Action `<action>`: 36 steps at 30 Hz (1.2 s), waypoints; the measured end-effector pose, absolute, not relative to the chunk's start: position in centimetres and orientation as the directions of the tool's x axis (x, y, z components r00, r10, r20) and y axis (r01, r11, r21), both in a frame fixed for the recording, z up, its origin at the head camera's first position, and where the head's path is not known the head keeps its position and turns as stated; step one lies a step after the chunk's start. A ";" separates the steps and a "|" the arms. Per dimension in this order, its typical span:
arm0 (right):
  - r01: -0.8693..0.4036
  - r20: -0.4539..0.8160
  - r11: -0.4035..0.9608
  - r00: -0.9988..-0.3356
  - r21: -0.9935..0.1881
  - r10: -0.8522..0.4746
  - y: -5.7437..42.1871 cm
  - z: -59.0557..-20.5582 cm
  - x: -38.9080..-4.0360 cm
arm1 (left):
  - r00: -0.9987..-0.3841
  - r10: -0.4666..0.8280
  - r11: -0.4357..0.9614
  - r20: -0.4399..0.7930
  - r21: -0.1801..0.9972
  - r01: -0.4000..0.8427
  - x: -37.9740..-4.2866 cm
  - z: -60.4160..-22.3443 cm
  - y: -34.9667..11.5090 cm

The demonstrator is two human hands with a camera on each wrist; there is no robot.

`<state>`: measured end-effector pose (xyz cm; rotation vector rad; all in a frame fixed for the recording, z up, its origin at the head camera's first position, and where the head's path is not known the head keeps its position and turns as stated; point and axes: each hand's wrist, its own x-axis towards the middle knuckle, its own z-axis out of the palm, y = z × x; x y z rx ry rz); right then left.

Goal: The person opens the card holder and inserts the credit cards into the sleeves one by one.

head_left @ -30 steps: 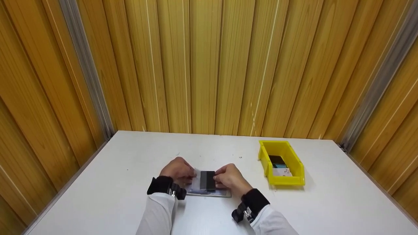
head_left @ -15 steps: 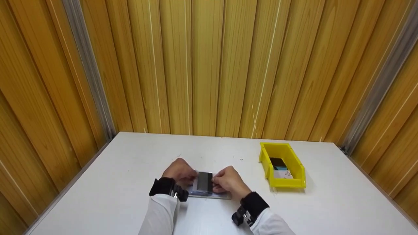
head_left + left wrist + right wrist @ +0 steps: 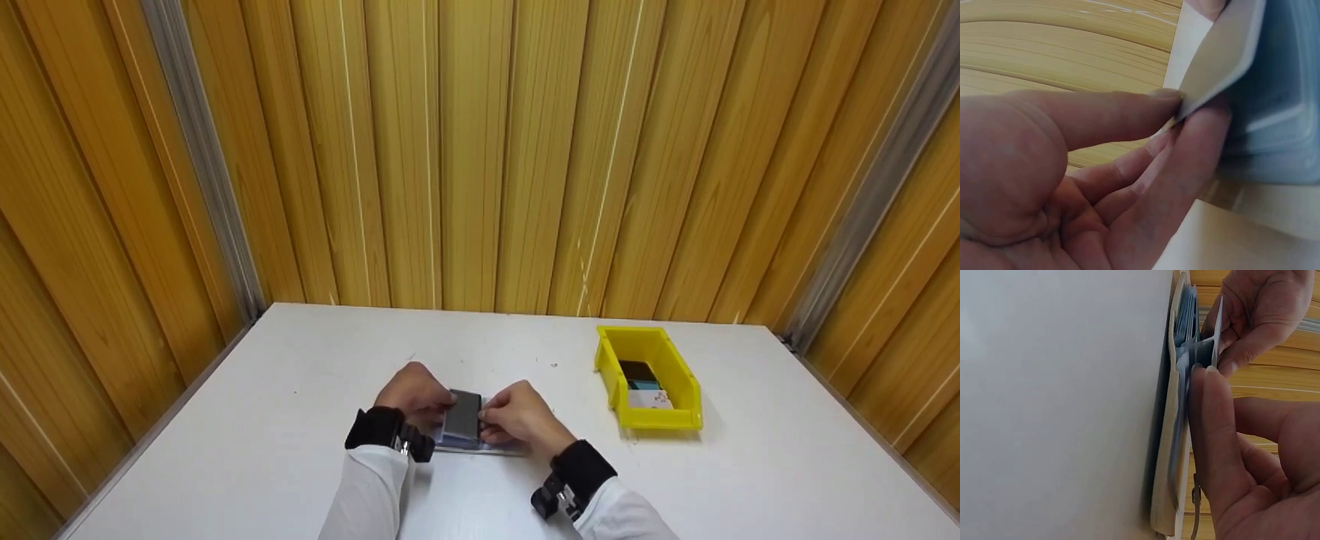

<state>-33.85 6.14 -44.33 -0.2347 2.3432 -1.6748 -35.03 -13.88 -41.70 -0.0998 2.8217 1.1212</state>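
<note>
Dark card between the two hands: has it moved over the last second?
Yes. In the head view, the dark card has shifted left, farther from the yellow bin.

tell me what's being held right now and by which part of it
A dark grey card: the left grip pinches at its left edge, the right grip at its right edge. Whether clear plastic is pinched too can't be told.

The card (image 3: 463, 416) is grey, the bin (image 3: 661, 420) yellow.
</note>
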 end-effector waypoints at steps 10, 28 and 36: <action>0.014 -0.102 0.316 -0.959 -0.949 -0.265 6.5 -43.5 -33.7 | -0.996 -0.064 0.742 -0.068 0.664 -0.094 -34.7 -41.1 -14.3; -0.058 0.077 0.339 -0.996 -0.939 0.042 16.8 -33.0 -34.1 | -0.943 -0.022 0.649 0.331 0.722 0.238 -31.0 -32.0 -11.7; -0.038 0.206 0.708 -0.966 -0.705 0.153 22.7 -32.8 -33.9 | -0.744 0.215 0.733 0.633 0.398 0.551 -30.3 -32.5 -7.0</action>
